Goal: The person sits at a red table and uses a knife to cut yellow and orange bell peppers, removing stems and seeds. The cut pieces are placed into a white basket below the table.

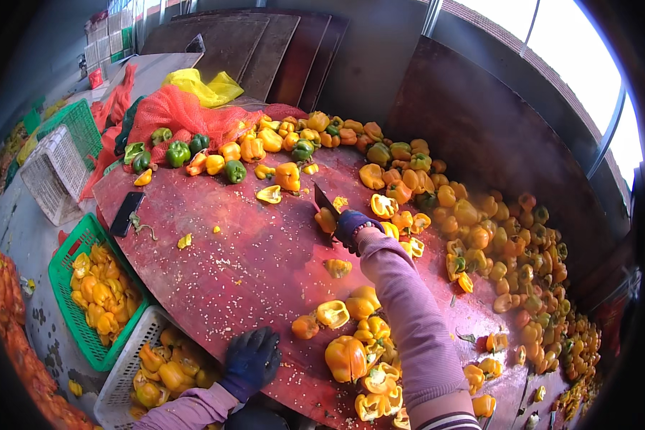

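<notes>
My right hand, in a dark glove, grips a broad-bladed knife by its handle over the red tabletop. An orange bell pepper lies right by the blade, and a cut pepper piece is just beyond the hand. My left hand, in a dark blue glove, rests on the table's near edge with fingers apart, holding nothing. It is beside a white crate of cut peppers. Between my hands lie whole and halved peppers, such as a half and a large orange one.
A large heap of peppers covers the right side. Green peppers and red mesh netting lie at the far left, near a phone. A green crate of cut peppers stands left of the table; upright boards rise behind.
</notes>
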Motion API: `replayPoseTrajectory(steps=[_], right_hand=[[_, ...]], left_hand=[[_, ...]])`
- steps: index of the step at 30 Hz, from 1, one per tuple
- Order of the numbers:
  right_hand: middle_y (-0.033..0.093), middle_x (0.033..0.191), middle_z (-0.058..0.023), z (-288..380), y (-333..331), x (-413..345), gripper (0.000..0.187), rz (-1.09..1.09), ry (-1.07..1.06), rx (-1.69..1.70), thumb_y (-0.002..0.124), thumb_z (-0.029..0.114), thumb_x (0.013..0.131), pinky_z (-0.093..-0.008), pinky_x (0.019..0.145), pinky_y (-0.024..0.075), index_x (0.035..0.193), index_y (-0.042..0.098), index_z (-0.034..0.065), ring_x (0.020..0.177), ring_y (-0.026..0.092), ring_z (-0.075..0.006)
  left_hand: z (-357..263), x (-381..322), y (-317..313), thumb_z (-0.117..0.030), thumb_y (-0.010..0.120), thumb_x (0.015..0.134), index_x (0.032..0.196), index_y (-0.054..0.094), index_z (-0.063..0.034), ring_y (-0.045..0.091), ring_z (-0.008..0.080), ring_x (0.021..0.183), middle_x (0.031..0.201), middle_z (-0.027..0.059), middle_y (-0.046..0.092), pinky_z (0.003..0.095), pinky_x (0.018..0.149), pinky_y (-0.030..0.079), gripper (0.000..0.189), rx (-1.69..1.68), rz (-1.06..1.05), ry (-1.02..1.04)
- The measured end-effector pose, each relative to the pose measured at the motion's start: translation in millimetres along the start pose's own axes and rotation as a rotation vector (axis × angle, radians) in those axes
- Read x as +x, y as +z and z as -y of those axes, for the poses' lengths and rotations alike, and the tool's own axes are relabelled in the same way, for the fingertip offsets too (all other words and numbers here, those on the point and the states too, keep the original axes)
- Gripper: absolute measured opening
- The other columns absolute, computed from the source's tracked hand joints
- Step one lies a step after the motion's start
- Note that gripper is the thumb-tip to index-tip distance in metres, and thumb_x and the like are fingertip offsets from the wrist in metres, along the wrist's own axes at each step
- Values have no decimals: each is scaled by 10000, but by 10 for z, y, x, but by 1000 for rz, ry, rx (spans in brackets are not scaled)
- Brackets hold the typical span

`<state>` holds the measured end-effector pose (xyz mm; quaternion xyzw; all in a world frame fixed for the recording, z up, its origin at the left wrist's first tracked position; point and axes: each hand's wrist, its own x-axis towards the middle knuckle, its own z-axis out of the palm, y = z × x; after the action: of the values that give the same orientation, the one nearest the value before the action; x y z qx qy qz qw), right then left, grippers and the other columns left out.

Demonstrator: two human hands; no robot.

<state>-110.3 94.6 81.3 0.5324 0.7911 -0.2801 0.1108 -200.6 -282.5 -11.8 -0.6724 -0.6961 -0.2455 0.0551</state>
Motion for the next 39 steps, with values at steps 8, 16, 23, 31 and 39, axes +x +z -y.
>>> replayPoseTrajectory(steps=[8,16,23,31,39], right_hand=[[664,725,-139,-89,64,-296,278,-193,-110,62,610,265,888,-372,481,539,951,660,-2,540,667,-249],[695,1025,-187,748,-309,600,241,-695,-230,-267,545,188,902,-455,824,536,1079,674,86,986,667,-367],[688,965,-211,451,-126,293,233,-480,-389,-437,603,133,807,-471,791,537,1002,704,55,935,664,-399],[656,760,-220,539,-183,-570,245,-370,-342,333,517,238,939,-459,608,531,981,588,8,634,665,-361],[683,790,-149,1008,135,268,265,11,-99,37,527,175,939,-373,495,547,1029,633,-50,611,690,-258]], left_hand=[[32,7,23,-255,656,831,1174,630,-101,562,295,1054,1198,99,604,457,873,436,377,-25,10,9],[56,-13,53,-242,677,825,1188,617,-97,570,290,1029,1192,97,599,452,860,438,395,-83,15,23],[82,-17,9,-246,667,834,1185,620,-96,566,289,1037,1192,95,593,453,882,433,385,-108,36,-24],[40,10,-35,-253,654,842,1199,620,-98,559,283,1050,1200,86,590,462,901,427,390,-83,30,-20],[9,24,23,-262,671,832,1157,652,-113,549,278,1077,1186,82,595,468,925,413,358,-81,63,15]])
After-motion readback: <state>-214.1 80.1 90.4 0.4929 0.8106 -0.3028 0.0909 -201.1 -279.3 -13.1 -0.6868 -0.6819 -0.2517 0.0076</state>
